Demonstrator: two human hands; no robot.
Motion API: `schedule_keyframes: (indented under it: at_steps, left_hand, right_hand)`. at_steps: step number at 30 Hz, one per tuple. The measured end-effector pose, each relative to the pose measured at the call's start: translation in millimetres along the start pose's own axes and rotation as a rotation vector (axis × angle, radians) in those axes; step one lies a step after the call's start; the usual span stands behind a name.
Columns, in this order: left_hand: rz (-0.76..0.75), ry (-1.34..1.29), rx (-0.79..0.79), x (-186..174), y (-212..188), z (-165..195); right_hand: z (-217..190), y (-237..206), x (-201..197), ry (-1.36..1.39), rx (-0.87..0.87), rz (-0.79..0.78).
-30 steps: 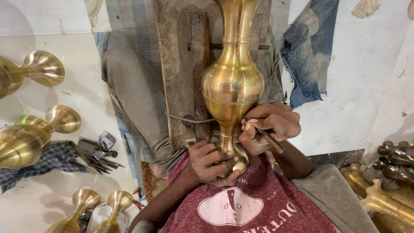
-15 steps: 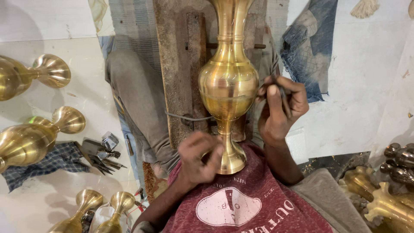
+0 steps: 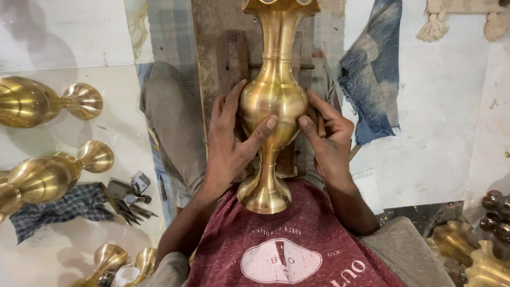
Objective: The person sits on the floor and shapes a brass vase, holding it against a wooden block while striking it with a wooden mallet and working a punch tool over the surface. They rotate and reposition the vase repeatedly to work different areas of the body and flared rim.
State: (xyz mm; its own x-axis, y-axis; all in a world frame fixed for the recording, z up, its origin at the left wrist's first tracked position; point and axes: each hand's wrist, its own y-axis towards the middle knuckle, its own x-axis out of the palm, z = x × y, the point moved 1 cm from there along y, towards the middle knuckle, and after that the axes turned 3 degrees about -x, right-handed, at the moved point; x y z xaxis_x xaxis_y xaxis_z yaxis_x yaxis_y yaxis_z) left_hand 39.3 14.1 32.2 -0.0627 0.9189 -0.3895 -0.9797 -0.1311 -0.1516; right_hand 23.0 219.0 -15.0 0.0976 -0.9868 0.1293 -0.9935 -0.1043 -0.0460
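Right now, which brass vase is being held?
The middle vase, gripped at its belly by both hands. The others lie untouched on the floor.

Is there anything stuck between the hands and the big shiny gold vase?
Mostly no. The left hand lies bare on the belly of the brass vase, thumb across its front. The right hand also touches it with its thumb, but a thin stick-like tool sits tucked in that hand beside the vase.
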Motion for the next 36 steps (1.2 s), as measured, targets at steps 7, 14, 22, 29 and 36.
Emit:
schedule_keyframes:
  at_steps: [7,14,22,29,36]
  left_hand:
    - [-0.09,-0.385,0.165,-27,-41,56]
    - [-0.018,-0.321,0.504,-38,-30,77]
    - [-0.104,-0.156,0.52,-47,-25,71]
    - [-0.178,-0.1,0.546,-52,-12,72]
    - [-0.221,-0.061,0.572,-50,-7,83]
  right_hand:
    - [-64,-37,-5,0.186,-0.217,0.029]
    - [-105,-14,-9,0.273,-0.294,-0.097]
    - [-110,0,-12,0.176,-0.329,-0.277]
    - [-124,14,-19,0.046,-0.342,-0.444]
    - [-138,34,-18,-0.051,-0.335,-0.638]
